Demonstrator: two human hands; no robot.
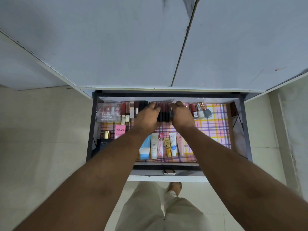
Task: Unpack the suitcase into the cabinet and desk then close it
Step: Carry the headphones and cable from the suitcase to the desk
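Observation:
An open drawer [246, 130] of the desk is pulled out below me, lined with pink checked paper [215, 125]. At its back middle lies a row of dark lipstick tubes [164, 112]. My left hand [147, 117] and my right hand [180, 115] reach in from either side of that row, fingers curled against its ends. My right hand also seems to pinch a small dark item, too hidden to name. The suitcase is out of view.
Nail polish bottles [202, 110] stand at the back right, more lip products [128, 111] at the back left. A pink Pond's box [120, 130], a dark perfume bottle [103, 142] and several cream tubes [164, 145] lie at the front. The white desk top [133, 47] overhangs the drawer.

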